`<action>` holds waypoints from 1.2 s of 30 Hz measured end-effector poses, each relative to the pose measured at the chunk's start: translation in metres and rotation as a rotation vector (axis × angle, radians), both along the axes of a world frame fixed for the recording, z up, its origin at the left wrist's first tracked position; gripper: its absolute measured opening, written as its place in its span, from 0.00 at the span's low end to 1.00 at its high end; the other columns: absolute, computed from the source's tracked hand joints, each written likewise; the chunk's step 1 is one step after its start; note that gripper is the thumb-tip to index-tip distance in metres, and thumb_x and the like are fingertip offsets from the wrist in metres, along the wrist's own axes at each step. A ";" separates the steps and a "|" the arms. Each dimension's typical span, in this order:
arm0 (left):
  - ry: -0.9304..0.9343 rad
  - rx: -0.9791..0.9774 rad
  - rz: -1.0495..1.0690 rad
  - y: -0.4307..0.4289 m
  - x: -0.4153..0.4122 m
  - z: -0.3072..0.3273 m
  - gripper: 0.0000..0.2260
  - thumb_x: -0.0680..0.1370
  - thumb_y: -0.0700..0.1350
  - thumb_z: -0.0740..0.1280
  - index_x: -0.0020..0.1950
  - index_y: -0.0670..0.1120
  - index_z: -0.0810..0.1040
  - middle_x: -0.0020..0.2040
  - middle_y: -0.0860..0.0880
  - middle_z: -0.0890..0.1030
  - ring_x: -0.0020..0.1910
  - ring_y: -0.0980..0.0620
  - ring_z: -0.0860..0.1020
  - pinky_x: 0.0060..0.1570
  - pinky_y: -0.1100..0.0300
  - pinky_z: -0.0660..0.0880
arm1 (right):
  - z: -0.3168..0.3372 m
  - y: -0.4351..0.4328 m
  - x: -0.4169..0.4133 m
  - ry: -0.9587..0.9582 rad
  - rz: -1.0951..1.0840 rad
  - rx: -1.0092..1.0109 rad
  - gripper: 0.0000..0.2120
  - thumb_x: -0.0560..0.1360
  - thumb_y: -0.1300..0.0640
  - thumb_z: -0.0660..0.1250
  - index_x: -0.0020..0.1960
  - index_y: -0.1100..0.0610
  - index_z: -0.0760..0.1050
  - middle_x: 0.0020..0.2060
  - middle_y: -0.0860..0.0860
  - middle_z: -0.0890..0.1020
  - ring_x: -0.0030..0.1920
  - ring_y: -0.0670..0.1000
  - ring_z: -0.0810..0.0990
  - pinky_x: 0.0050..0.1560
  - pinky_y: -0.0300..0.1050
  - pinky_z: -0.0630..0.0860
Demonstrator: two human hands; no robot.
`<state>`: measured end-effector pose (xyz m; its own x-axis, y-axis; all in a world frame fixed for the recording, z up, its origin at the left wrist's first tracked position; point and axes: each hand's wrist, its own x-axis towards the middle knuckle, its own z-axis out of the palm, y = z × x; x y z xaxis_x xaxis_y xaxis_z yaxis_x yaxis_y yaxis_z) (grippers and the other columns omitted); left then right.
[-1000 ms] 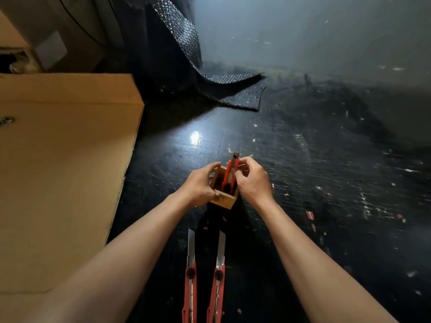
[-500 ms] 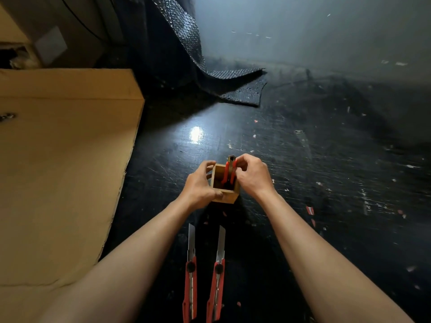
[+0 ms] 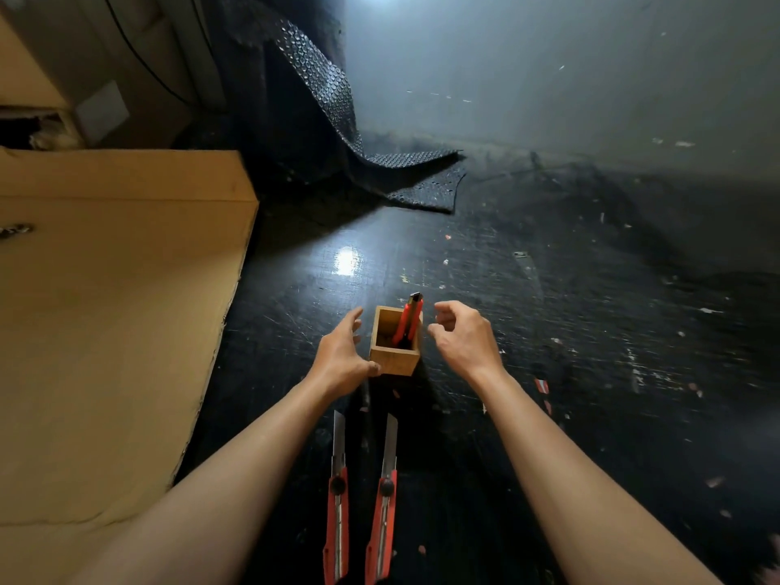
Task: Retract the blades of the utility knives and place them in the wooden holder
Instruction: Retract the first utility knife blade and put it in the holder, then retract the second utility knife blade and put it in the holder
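Note:
A small square wooden holder [image 3: 394,360] stands on the black floor at the centre. One red utility knife [image 3: 409,316] stands inside it, leaning on the right wall, blade not showing. My left hand [image 3: 341,355] sits just left of the holder, fingers spread, thumb touching its lower left corner. My right hand [image 3: 463,336] hovers a little to the right of the holder, fingers curled and apart, holding nothing. Two more red utility knives lie side by side near me, the left knife [image 3: 337,513] and the right knife [image 3: 383,517], both with long blades extended away from me.
A large flat cardboard sheet [image 3: 105,331] covers the floor on the left. Dark bubble wrap [image 3: 337,120] drapes down at the back centre. The scratched black floor [image 3: 591,331] with small scraps stretches to the right, up to a grey wall.
Both hands have let go: the right hand released the knife into the holder and drew back to the right; the left hand opened beside the holder.

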<state>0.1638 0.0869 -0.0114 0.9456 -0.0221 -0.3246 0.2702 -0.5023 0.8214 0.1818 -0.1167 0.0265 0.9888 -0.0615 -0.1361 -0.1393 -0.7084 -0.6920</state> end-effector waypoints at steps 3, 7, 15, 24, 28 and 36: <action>-0.052 0.057 0.053 0.003 -0.030 0.001 0.41 0.71 0.38 0.80 0.80 0.46 0.64 0.74 0.42 0.74 0.71 0.44 0.75 0.65 0.51 0.76 | -0.001 -0.008 -0.026 0.022 -0.019 -0.002 0.17 0.79 0.57 0.69 0.67 0.56 0.77 0.58 0.54 0.84 0.59 0.53 0.82 0.61 0.49 0.79; -0.096 0.130 0.050 0.001 -0.078 0.002 0.27 0.74 0.37 0.76 0.71 0.45 0.75 0.62 0.46 0.83 0.57 0.54 0.81 0.61 0.60 0.77 | -0.006 -0.011 -0.068 0.139 0.014 -0.004 0.16 0.79 0.55 0.69 0.66 0.54 0.77 0.58 0.53 0.84 0.57 0.52 0.82 0.57 0.48 0.80; 0.092 0.145 -0.109 -0.020 -0.147 -0.017 0.19 0.76 0.37 0.74 0.66 0.44 0.80 0.59 0.47 0.85 0.58 0.52 0.83 0.55 0.61 0.81 | -0.042 0.001 -0.147 0.434 0.145 -0.029 0.17 0.78 0.53 0.70 0.66 0.50 0.76 0.59 0.51 0.83 0.57 0.49 0.81 0.59 0.51 0.80; 0.180 0.149 -0.044 -0.039 -0.183 -0.033 0.15 0.73 0.37 0.76 0.60 0.44 0.84 0.53 0.47 0.87 0.53 0.51 0.85 0.57 0.52 0.83 | -0.069 0.020 -0.205 0.517 0.171 0.036 0.11 0.78 0.55 0.69 0.61 0.52 0.79 0.51 0.51 0.84 0.50 0.49 0.84 0.54 0.53 0.83; 0.182 0.039 0.059 -0.042 -0.192 -0.035 0.17 0.73 0.32 0.75 0.61 0.43 0.84 0.54 0.46 0.87 0.52 0.54 0.84 0.52 0.66 0.79 | -0.075 0.021 -0.220 0.422 0.004 0.173 0.07 0.77 0.57 0.70 0.55 0.50 0.78 0.46 0.46 0.83 0.44 0.44 0.83 0.46 0.45 0.83; 0.157 -0.342 0.114 -0.030 -0.186 -0.001 0.13 0.78 0.34 0.71 0.60 0.45 0.85 0.52 0.48 0.88 0.53 0.49 0.87 0.55 0.51 0.84 | -0.042 0.011 -0.210 0.284 -0.087 0.588 0.10 0.78 0.65 0.70 0.56 0.54 0.77 0.49 0.54 0.87 0.47 0.51 0.88 0.50 0.55 0.86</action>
<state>-0.0219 0.0571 -0.0123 0.8879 -0.0521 -0.4572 0.4437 -0.1663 0.8806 -0.0286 -0.1053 -0.0155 0.9043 0.0249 -0.4261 -0.4130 -0.2012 -0.8882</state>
